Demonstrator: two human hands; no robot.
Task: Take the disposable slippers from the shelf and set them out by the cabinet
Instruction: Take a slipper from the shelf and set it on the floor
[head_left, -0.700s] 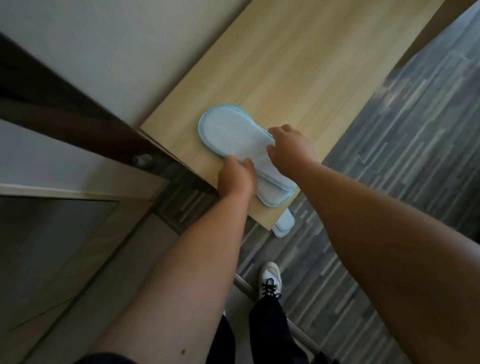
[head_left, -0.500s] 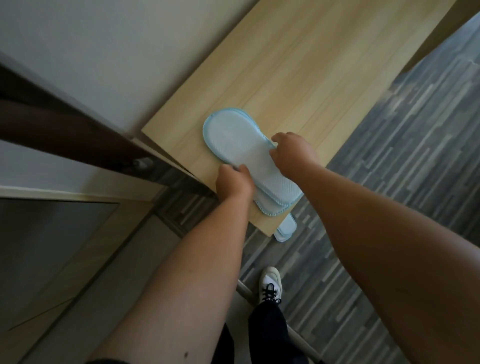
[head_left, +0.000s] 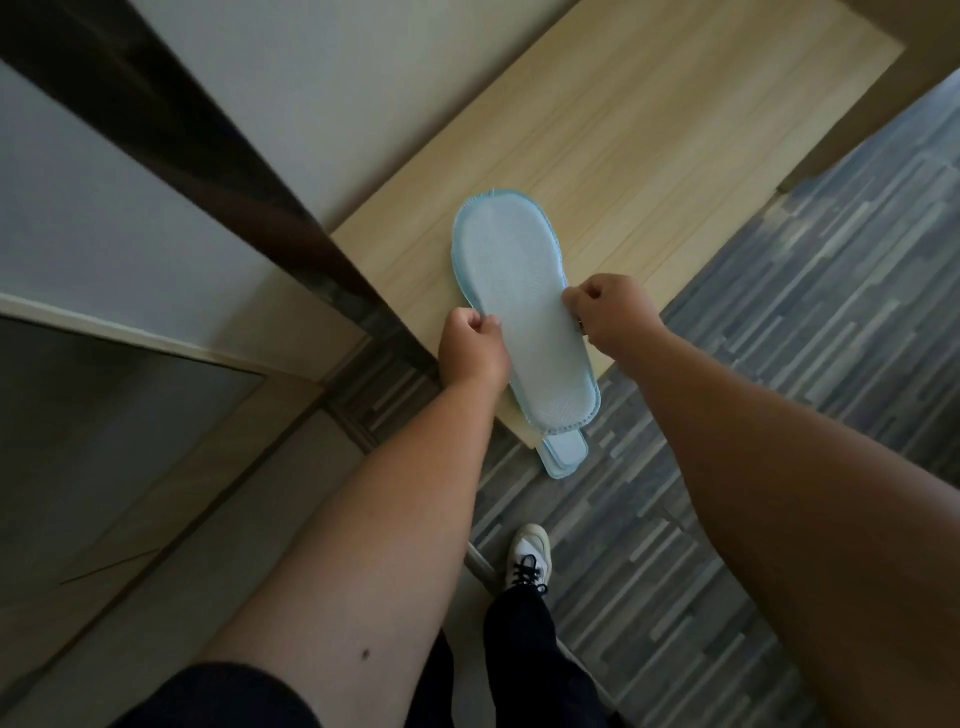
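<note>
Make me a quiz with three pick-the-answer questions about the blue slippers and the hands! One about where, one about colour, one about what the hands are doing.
1. Where does the top slipper lie?
A. on the wooden shelf, its heel end past the edge
B. on the floor by the shoe
C. inside a drawer

2. What colour is the edging of the slippers?
A. red
B. light blue
C. black

3. What are the hands doing?
A. both hang free
B. only one touches the slipper
C. the left hand and the right hand each pinch a side of the top slipper

Answers:
1 A, the slipper rests on the wood with its heel end over the floor.
2 B, the stitched rim is pale blue.
3 C, curled fingers meet the slipper's two long edges.
</note>
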